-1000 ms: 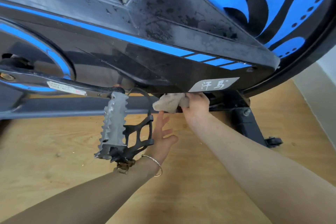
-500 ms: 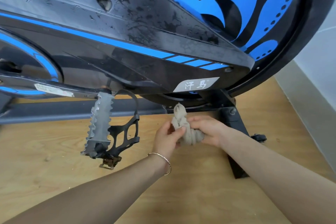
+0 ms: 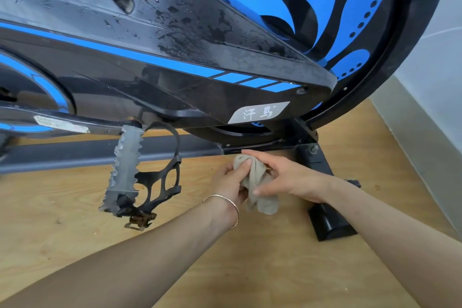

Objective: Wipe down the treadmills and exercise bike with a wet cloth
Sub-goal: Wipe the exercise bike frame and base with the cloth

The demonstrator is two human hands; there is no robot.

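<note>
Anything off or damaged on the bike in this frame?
Yes. The buckle under the pedal is rust-brown. The black side cover is blotchy with patchy wet streaks, and the crank label looks worn and peeling. The left hand and right hand hold the cloth below the frame.

wooden floor [image 3: 62, 245], exercise bike [image 3: 175, 77] standing on it

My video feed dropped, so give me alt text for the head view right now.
The left hand and right hand together hold a bunched beige cloth just below the black-and-blue exercise bike, above the wooden floor. A grey pedal hangs at image left.
</note>
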